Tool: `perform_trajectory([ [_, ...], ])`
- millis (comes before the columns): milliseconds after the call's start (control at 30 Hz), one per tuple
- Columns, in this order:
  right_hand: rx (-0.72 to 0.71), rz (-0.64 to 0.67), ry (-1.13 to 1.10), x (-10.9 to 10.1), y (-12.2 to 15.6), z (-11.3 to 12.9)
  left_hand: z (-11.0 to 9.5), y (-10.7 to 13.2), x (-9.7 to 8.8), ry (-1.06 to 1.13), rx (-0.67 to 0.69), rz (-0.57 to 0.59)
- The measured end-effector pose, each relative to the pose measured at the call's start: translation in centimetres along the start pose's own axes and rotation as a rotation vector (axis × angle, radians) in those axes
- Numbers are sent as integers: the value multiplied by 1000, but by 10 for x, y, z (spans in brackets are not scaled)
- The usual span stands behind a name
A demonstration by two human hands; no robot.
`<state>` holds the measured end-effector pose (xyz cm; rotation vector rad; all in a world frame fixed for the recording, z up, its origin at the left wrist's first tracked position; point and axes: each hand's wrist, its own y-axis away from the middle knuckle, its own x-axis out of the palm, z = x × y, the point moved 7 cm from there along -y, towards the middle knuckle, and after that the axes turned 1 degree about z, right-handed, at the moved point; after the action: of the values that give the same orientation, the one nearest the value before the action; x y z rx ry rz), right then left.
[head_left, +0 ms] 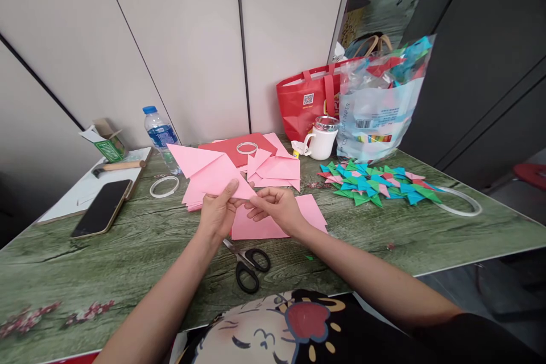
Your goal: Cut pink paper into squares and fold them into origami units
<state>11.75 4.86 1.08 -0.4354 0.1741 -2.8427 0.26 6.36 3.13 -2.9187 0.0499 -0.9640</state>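
A folded sheet of pink paper (209, 172) is held up over the table between my two hands. My left hand (219, 210) grips its lower edge, thumb on top. My right hand (275, 207) pinches the pointed right corner of the same sheet. Below the hands lies a flat piece of pink paper (307, 213). Black-handled scissors (247, 267) rest in front of it, their blades partly hidden by my left hand. Behind are more folded pink pieces (277, 168) and a red sheet (226, 151) with a tape roll (247, 148) on it.
Small folded paper pieces (371, 182) lie heaped at right beside a white ring (463, 203). Behind stand a white mug (323, 139), red bag (298, 99) and plastic bag (375, 114). Left are a water bottle (161, 136), tape roll (164, 186), phone (102, 207) and hammer (121, 166).
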Motion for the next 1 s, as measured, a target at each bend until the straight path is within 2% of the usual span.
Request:
perform_trajectory([
  [300, -90, -103, 70, -1, 7, 2, 2, -1, -1, -22, 11, 7],
  [700, 32, -40, -27, -2, 2, -11, -3, 2, -1, -50, 93, -42],
  [1000, 77, 9, 10, -1, -1, -15, 5, -1, -10, -93, 50, -92],
])
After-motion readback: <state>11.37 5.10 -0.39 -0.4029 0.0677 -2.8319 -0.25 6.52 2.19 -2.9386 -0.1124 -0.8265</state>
